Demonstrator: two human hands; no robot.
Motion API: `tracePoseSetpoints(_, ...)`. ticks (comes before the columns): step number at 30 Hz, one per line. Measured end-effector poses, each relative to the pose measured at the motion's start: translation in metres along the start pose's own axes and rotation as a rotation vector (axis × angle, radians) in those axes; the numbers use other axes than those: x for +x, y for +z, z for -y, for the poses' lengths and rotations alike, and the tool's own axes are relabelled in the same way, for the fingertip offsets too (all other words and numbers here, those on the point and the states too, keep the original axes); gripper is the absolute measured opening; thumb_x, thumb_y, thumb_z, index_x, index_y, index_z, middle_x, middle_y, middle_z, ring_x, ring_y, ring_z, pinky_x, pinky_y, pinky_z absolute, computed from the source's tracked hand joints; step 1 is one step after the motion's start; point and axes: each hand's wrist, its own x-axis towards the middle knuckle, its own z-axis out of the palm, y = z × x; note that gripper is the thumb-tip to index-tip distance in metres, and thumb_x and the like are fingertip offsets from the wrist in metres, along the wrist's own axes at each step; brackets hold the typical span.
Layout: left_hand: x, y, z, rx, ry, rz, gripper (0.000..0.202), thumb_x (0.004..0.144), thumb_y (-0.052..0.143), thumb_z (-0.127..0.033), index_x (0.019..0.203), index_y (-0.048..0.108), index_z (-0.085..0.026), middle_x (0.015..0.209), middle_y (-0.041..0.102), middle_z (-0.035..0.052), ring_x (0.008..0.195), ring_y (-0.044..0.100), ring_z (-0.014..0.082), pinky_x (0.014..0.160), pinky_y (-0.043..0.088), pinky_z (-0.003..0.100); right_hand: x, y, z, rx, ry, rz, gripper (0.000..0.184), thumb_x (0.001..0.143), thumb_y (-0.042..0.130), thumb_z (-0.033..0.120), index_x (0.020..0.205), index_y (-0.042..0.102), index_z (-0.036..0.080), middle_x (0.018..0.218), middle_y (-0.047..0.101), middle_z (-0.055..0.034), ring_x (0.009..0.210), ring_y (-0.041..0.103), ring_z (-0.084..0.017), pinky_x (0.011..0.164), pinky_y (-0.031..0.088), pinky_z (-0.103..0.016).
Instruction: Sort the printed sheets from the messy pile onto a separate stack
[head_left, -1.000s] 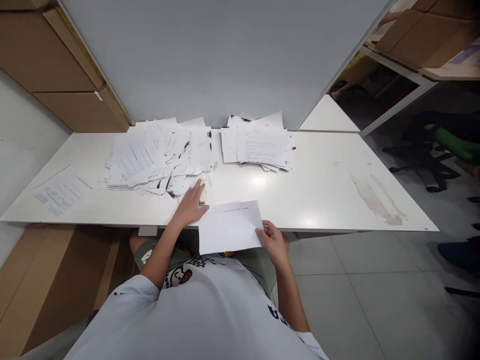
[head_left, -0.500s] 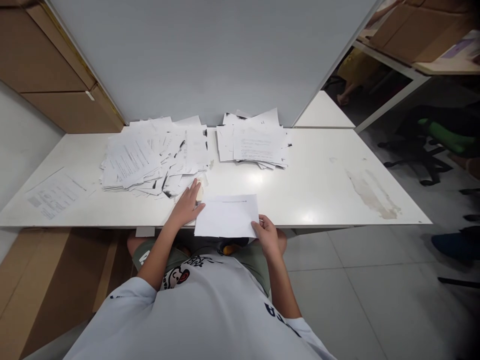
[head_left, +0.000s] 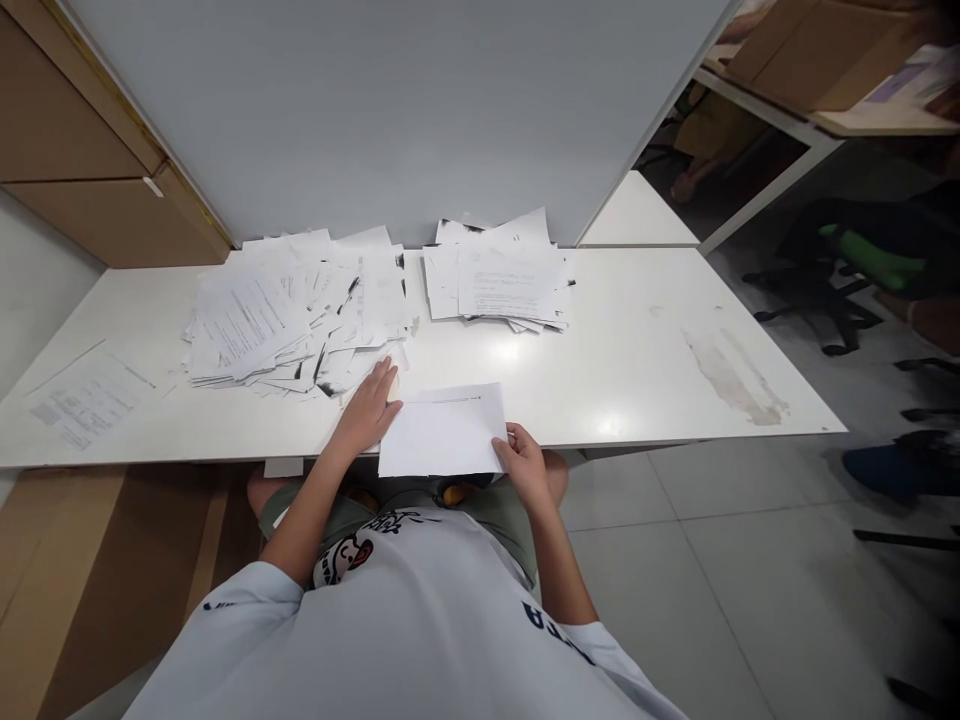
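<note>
A mostly blank sheet of paper [head_left: 442, 432] with one short printed line near its top lies at the desk's front edge. My right hand [head_left: 523, 462] pinches its right side between thumb and fingers. My left hand [head_left: 369, 408] rests flat with fingers stretched out, just left of the sheet. Under its fingertips is a small pale yellowish thing [head_left: 394, 380], mostly covered, whose kind I cannot make out. Beyond that hand spreads a messy heap of printed papers [head_left: 255, 315]. A second, neater paper stack [head_left: 510, 285] sits farther back, to the right.
A printed sheet [head_left: 91, 402] lies at the left end of the white desk [head_left: 615, 370]. A grey partition [head_left: 405, 110] rises behind, with cardboard boxes [head_left: 82, 225] on the left. Office chairs [head_left: 840, 290] and another table [head_left: 832, 120] are at the right.
The whole view has shifted slightly, moving the desk and papers a little left in the picture. Both hands keep their places at the sheet.
</note>
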Motion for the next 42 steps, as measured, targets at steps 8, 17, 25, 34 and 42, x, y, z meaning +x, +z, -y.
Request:
tracePoseSetpoints(8, 0.003, -0.008, 0.001, -0.085, -0.011, 0.066, 0.061, 0.103, 0.021, -0.042, 0.159, 0.009, -0.019, 0.167, 0.006, 0.0091, 0.154, 0.009, 0.0238, 0.125, 0.016, 0.047, 0.009, -0.008, -0.001, -0.025, -0.012, 0.055, 0.031, 0.072, 0.062, 0.043, 0.091, 0.061, 0.020, 0.074, 0.062, -0.0008, 0.068, 0.053, -0.017, 0.060, 0.039, -0.027)
tracePoseSetpoints(17, 0.005, -0.009, 0.003, -0.115, -0.006, 0.081, 0.063, 0.103, 0.020, -0.046, 0.159, 0.003, -0.022, 0.167, 0.003, 0.0076, 0.154, 0.009, 0.0242, 0.125, 0.016, 0.048, 0.008, -0.008, 0.005, 0.016, 0.019, 0.098, 0.033, 0.071, 0.063, 0.046, 0.091, 0.060, 0.020, 0.075, 0.063, -0.0017, 0.069, 0.054, -0.018, 0.059, 0.040, -0.027)
tracePoseSetpoints(25, 0.007, -0.008, 0.001, -0.041, -0.015, 0.106, 0.061, 0.104, 0.021, -0.042, 0.159, 0.007, -0.020, 0.167, 0.008, 0.0101, 0.154, 0.009, 0.0241, 0.125, 0.016, 0.049, 0.014, -0.002, 0.009, 0.048, 0.045, 0.160, 0.031, 0.072, 0.063, 0.045, 0.091, 0.060, 0.020, 0.072, 0.062, -0.0001, 0.063, 0.050, -0.015, 0.057, 0.035, -0.026)
tracePoseSetpoints(34, 0.005, 0.003, -0.002, 0.106, -0.016, 0.021, 0.059, 0.102, 0.025, -0.033, 0.158, 0.016, -0.018, 0.165, 0.016, 0.0098, 0.154, 0.007, 0.0279, 0.124, 0.014, 0.054, 0.015, -0.003, 0.006, 0.057, 0.055, 0.151, 0.033, 0.071, 0.064, 0.046, 0.092, 0.060, 0.020, 0.071, 0.061, 0.0002, 0.062, 0.049, -0.015, 0.056, 0.034, -0.026)
tracePoseSetpoints(42, 0.008, 0.000, 0.003, 0.084, 0.010, 0.020, 0.059, 0.102, 0.024, -0.036, 0.157, 0.019, -0.016, 0.164, 0.019, 0.0121, 0.154, 0.010, 0.0291, 0.123, 0.017, 0.056, 0.015, 0.001, 0.009, 0.017, -0.016, 0.151, 0.029, 0.072, 0.061, 0.044, 0.090, 0.060, 0.021, 0.074, 0.065, -0.0012, 0.069, 0.055, -0.018, 0.060, 0.041, -0.028)
